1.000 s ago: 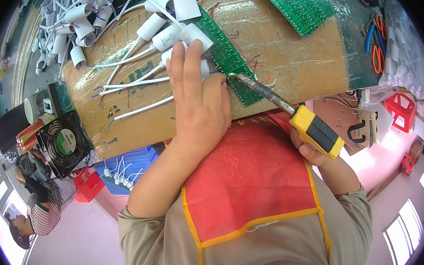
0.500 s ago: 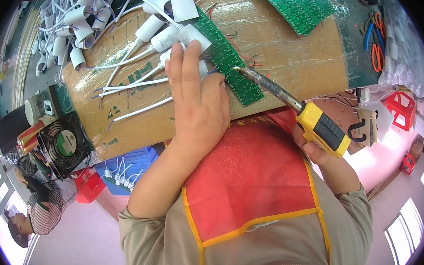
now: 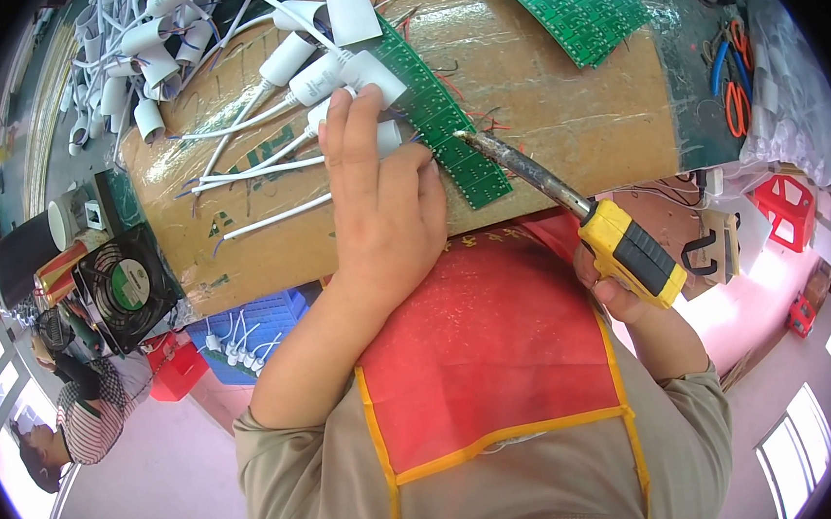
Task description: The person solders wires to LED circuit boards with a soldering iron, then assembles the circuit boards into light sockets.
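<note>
The iron point(image 3: 577, 201) looks to me rough, stained metal, its handle point(image 3: 633, 254) plastic. The board point(image 3: 469, 165) has a sheen, the stack point(image 3: 561, 4) gleams; the caps point(image 3: 353, 16) are smooth plastic, the tabletop point(image 3: 567, 135) glossy, the apron point(image 3: 486, 351) matt cloth.

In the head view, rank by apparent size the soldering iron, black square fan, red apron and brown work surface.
1. Brown work surface
2. Red apron
Smallest, too close to rank: black square fan, soldering iron

Your view is bright: the white rectangular windows point(image 3: 801, 442) at lower right burn out, glare streaks the glossy brown worktop point(image 3: 575, 120), and edges curve into black corners.
</note>
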